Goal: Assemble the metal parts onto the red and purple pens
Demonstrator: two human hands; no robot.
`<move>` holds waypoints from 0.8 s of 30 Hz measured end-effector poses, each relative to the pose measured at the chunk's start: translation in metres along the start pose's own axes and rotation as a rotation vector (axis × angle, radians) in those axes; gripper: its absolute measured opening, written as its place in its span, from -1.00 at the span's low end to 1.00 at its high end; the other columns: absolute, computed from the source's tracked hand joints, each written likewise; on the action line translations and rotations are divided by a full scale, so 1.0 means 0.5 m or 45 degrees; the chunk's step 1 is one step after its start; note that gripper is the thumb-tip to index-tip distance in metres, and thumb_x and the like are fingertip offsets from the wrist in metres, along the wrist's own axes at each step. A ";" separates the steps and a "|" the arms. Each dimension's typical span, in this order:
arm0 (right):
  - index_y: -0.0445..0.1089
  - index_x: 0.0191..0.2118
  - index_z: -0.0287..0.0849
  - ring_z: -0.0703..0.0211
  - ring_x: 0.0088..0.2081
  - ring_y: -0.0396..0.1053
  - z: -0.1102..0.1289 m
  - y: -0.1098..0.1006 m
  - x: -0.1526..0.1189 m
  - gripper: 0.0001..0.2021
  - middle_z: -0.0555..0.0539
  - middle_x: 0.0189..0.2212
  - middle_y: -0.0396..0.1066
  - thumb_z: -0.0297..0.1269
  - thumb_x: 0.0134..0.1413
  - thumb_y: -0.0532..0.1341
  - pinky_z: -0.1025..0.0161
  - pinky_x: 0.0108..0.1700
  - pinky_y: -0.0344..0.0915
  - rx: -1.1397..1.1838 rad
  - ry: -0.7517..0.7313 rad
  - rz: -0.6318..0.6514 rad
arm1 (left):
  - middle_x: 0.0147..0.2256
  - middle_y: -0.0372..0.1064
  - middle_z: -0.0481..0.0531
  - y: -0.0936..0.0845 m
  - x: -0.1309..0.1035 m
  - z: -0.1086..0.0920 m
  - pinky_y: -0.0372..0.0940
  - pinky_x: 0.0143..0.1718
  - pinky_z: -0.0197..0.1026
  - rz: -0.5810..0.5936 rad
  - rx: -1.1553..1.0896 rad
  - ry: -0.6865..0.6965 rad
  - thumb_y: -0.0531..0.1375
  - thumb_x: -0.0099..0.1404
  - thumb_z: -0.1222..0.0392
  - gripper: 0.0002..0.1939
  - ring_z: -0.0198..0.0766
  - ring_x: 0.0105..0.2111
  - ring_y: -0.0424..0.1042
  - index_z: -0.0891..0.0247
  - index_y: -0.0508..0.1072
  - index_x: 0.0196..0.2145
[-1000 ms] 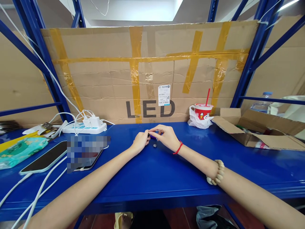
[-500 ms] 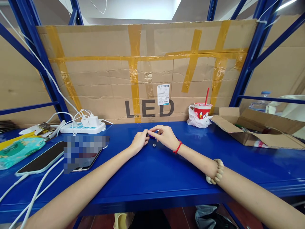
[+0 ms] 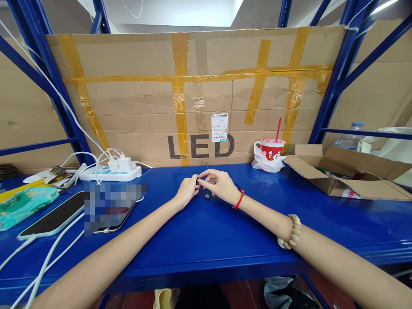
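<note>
My left hand is closed, its thumb and forefinger pinching a small dark piece too small to make out. Right against it, my right hand has its thumb and forefinger curled in to the same spot, their tips close together at the dark piece. Whatever the right fingertips hold is hidden. Just below the right thumb, a small round metallic part lies on the blue tabletop. A thin dark-blue strand shows behind the right wrist, partly covered by it.
On the left are a white power strip with chargers, a phone, white cables and a teal packet. A red cup with a straw and an open cardboard box stand right. Cardboard backs the shelf.
The right fingers have shifted slightly, and the purple bit seen under them earlier is now out of sight. The dark-blue strand shows more behind the right wrist. The left hand keeps its pinch.
</note>
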State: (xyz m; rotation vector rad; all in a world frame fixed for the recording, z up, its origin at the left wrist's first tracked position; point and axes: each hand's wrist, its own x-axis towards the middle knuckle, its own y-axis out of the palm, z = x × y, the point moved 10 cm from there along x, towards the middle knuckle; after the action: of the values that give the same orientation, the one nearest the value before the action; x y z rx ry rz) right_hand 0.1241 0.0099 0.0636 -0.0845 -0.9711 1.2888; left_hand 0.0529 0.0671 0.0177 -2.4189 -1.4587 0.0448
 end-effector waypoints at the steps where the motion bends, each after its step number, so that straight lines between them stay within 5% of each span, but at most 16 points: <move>1: 0.33 -0.26 -0.16 0.45 -0.74 0.18 -0.002 0.002 0.000 -0.73 0.05 -0.55 0.40 -0.12 -0.01 0.07 0.44 -0.64 0.13 0.004 0.008 0.009 | -0.81 -0.13 -0.16 0.000 0.001 0.002 -0.15 -0.72 -0.35 0.003 0.025 0.002 -0.16 0.17 0.03 -0.60 -0.49 -0.79 -0.10 0.25 -0.03 -0.74; 24: 0.29 -0.29 -0.13 0.43 -0.71 0.21 -0.003 0.004 -0.005 -0.74 0.11 -0.63 0.40 -0.07 0.00 0.06 0.44 -0.57 0.08 -0.263 0.037 0.104 | -0.83 -0.01 -0.13 0.019 0.006 -0.012 0.03 -0.56 -0.31 0.203 0.396 0.211 -0.25 0.23 0.04 -0.52 -0.43 -0.76 0.02 0.25 0.00 -0.78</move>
State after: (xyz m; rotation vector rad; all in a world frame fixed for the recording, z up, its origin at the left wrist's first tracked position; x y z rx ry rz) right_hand 0.1236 0.0094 0.0601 -0.3046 -1.0829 1.2549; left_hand 0.0636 0.0638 0.0211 -2.2198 -1.0952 0.0966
